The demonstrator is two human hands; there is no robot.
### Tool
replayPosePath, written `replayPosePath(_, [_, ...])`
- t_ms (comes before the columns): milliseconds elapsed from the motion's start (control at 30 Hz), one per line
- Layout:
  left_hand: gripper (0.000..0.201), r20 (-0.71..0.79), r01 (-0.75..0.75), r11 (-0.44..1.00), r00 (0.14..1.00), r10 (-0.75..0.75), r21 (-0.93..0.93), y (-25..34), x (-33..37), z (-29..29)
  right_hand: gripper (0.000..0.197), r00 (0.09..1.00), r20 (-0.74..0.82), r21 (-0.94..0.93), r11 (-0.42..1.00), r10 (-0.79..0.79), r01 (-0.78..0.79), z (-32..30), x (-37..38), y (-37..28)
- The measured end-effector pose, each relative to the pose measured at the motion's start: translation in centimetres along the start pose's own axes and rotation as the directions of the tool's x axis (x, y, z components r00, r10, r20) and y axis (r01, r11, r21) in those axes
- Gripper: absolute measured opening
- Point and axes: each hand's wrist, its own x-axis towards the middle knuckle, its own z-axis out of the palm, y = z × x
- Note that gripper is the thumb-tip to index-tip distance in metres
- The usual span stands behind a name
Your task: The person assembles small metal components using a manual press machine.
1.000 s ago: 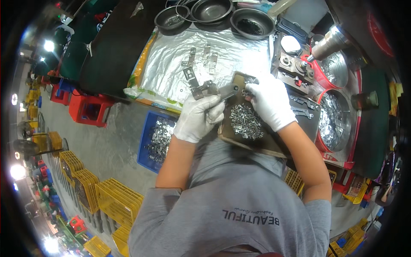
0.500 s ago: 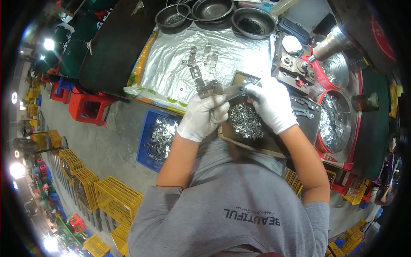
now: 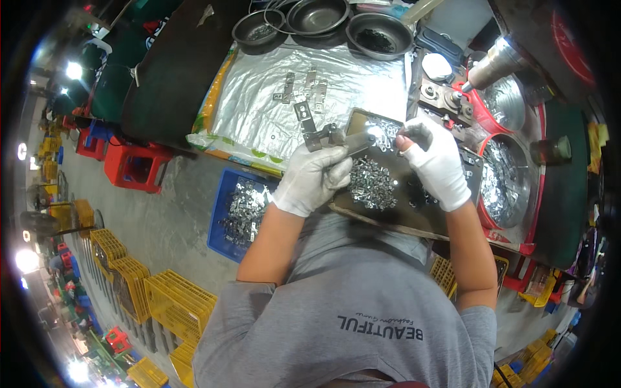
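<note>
Left hand [image 3: 314, 178] now, grip clamped firmly round a metal bracket [image 3: 334, 134] at the foil-covered desk's [image 3: 249, 110] near edge; small parts [image 3: 373, 184] heap along the tray's [image 3: 401, 178] left edge; right hand [image 3: 436, 161] above it, fingers curled, contents impossible to tell!

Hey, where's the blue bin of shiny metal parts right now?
In the head view, the blue bin is left of centre, below the silver sheet and to the left of the gloved left hand.
</note>
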Motion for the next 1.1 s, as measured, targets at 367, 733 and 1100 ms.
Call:
replayPosePath(367, [0.012,0.099,0.082,0.996,0.991,-0.085,0.038,-1.4,0.7,2.5,0.017,0.998,-0.027,0.210,0.976,0.056,-0.049,-1.0,-1.5,-0.5])
replayPosePath(733, [0.013,0.134,0.144,0.985,0.979,-0.156,0.100,-1.4,1.5,4.5,0.015,0.989,-0.145,0.213,0.977,0.030,0.001,-1.9,-2.4,0.1])
replayPosePath(1100, [0.024,0.131,0.048,0.947,0.987,-0.094,0.319,-2.0,9.7,8.4,0.023,0.978,-0.104,0.218,0.964,0.179,-0.153,-6.1,-0.3,2.2])
